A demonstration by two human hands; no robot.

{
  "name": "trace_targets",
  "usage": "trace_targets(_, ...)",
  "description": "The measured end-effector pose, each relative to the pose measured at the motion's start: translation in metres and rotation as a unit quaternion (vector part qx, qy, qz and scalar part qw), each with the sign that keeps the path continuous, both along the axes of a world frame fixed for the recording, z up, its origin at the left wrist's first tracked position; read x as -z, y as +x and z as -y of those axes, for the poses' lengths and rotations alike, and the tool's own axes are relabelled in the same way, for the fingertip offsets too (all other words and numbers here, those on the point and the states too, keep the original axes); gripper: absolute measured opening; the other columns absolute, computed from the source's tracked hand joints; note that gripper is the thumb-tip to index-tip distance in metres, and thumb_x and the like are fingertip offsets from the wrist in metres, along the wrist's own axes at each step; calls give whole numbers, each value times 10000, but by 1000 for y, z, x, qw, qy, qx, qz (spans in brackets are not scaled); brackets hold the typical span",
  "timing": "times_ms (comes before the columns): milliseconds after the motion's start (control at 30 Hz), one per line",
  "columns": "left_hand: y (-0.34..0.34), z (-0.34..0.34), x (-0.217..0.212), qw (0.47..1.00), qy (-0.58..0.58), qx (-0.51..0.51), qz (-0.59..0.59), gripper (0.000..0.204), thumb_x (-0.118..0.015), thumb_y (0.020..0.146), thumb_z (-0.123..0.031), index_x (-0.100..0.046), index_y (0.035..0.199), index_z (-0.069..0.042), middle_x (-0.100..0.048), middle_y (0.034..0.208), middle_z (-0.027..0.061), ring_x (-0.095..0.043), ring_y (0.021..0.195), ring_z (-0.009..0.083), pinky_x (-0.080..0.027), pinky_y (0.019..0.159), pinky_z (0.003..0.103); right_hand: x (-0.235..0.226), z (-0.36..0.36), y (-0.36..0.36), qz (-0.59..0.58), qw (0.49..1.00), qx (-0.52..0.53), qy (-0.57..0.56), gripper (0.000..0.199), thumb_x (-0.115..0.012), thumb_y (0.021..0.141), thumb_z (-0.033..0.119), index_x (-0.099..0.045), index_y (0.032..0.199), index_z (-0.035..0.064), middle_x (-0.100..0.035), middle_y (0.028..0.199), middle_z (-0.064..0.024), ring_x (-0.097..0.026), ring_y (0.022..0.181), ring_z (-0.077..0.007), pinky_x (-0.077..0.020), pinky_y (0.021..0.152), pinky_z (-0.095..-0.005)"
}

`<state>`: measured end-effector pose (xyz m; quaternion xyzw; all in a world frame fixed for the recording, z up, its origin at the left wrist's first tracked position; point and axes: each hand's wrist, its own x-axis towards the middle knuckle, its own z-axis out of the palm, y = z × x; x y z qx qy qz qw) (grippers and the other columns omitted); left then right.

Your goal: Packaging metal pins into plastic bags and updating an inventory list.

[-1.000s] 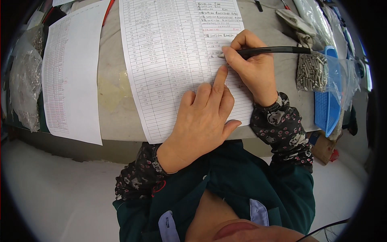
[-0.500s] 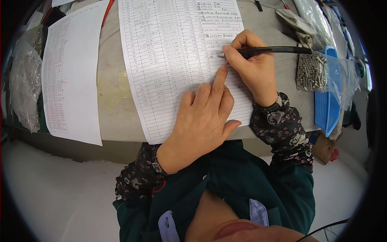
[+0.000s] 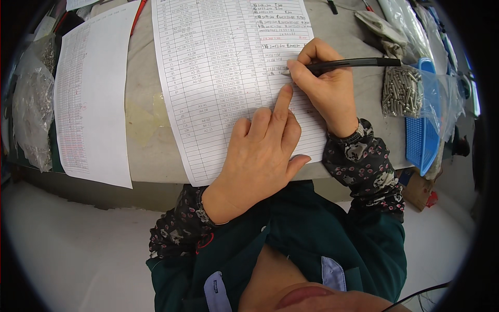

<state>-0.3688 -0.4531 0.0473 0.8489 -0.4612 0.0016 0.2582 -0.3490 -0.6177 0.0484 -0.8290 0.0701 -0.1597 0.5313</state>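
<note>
Head view: right hand (image 3: 325,86) grip clenches black pen (image 3: 353,63); left hand (image 3: 260,151), released, presses white table sheet (image 3: 223,62).

Bare table (image 3: 145,78) strip between two paper sheets (image 3: 91,93) is free; right side crowded by bagged screws (image 3: 401,91), blue basket (image 3: 421,140).
</note>
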Motion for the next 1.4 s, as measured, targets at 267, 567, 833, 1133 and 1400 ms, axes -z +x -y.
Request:
trace_targets(267,0,0,0,1000,0,2,-2,667,-742,580,-409,-537,1023,45,-393,1366,183,-451,841,241,-401,719,338,3,1,0,6,1000,16,20,129,-626,729,63,-515,685,15,-478,586,26,-393,541,-34,-323,468,-207)
trace_targets(567,0,-1,0,1000,-2,3,-4,669,-745,579,-405,-534,1027,45,-394,1364,184,-453,843,243,-404,722,340,2,1,0,22,1000,18,1,128,-616,729,57,-509,674,15,-487,586,17,-395,541,-38,-321,468,-209)
trace_targets(833,1,-1,0,1000,2,3,-9,664,-745,584,-396,-536,1031,48,-381,1374,182,-452,853,245,-406,727,342,1,4,-2,-4,999,23,35,130,-622,732,61,-514,679,13,-489,591,26,-392,543,-34,-326,473,-211)
trace_targets(1133,0,-1,0,1000,4,2,-8,665,-743,584,-396,-532,1035,46,-378,1378,178,-454,845,243,-402,722,347,-1,3,-2,-7,1000,27,15,130,-626,735,64,-518,682,13,-493,595,25,-396,545,-34,-326,473,-210)
trace_targets(1400,0,-1,-1,1000,3,1,-8,658,-741,588,-399,-536,1026,47,-387,1371,175,-454,851,243,-408,736,344,0,3,-2,0,1000,18,-10,126,-620,732,58,-514,681,11,-491,591,21,-396,539,-36,-325,469,-213)
